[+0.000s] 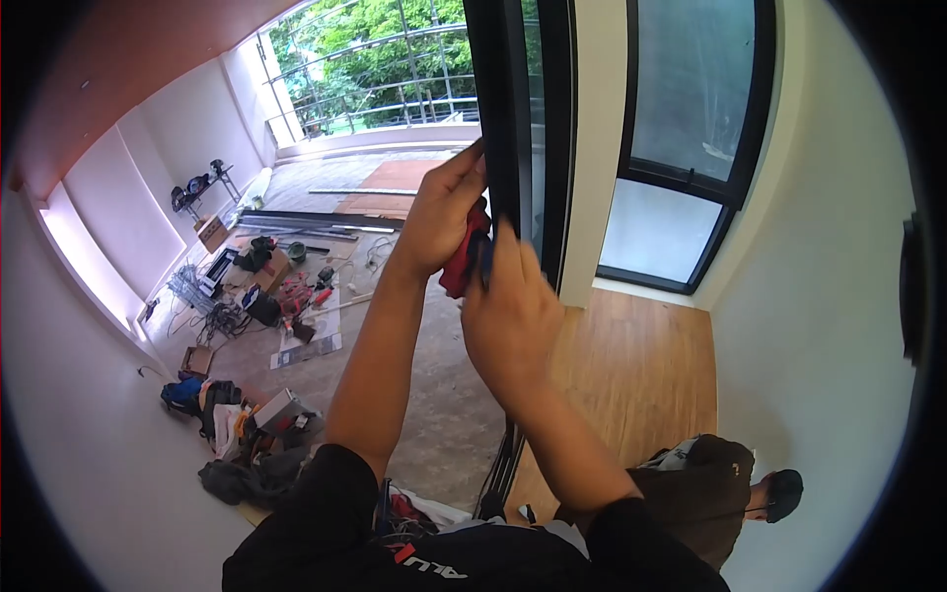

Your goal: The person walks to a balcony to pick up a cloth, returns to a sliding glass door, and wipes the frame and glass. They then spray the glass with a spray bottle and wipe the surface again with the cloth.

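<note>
A tall black door or window frame (501, 109) stands upright in front of me. My left hand (441, 219) is closed on the left side of a small red and dark-blue object (458, 266), its fingertips against the frame's edge. On the other side, my right hand (513, 321) is bent round the dark-blue part, fingers curled and slightly blurred. Both hands hide much of the object, so its exact kind cannot be made out. It sits close to the frame; whether it touches is hidden.
Black metal profiles (316, 221) lie across the floor at the left. Nearer are cables, boxes and red tools (294, 294), then bags and clothes (237, 419). At lower right is a person in a dark cap (784, 495). A black-framed window (686, 148) is set into the right wall.
</note>
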`<state>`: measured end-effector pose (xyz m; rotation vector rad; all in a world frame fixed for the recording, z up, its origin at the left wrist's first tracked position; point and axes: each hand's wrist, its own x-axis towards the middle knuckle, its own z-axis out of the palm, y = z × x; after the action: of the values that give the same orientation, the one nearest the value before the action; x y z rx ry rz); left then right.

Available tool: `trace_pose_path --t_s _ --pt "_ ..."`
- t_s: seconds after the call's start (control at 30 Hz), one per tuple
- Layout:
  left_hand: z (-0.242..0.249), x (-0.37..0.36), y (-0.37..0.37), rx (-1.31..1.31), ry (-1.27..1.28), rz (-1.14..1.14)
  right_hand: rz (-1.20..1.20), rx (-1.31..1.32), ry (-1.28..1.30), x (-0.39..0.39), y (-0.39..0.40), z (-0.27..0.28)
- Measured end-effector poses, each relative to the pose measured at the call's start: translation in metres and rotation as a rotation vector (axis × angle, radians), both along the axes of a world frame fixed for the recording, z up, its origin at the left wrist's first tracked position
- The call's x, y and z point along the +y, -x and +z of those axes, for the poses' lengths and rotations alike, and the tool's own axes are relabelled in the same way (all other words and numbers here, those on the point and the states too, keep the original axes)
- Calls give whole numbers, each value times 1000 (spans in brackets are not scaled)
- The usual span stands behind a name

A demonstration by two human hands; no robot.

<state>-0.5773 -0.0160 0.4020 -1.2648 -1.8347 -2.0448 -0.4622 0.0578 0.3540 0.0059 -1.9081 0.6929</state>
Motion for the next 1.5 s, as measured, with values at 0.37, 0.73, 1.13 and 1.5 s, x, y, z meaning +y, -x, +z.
trace_pose_path --t_s 0.37,0.73,1.13,1.5 --pt "-2 -12 16 96 106 67 -72 211 -49 -11 8 71" --pt "-7 -13 -34 -25 12 114 387 -601 -34 79 -69 -211" --pt "-104 -9 -104 94 233 517 348 -687 650 200 -155 -306" --pt "-211 28 -161 -291 577 1083 360 -1150 952 332 -204 -425"
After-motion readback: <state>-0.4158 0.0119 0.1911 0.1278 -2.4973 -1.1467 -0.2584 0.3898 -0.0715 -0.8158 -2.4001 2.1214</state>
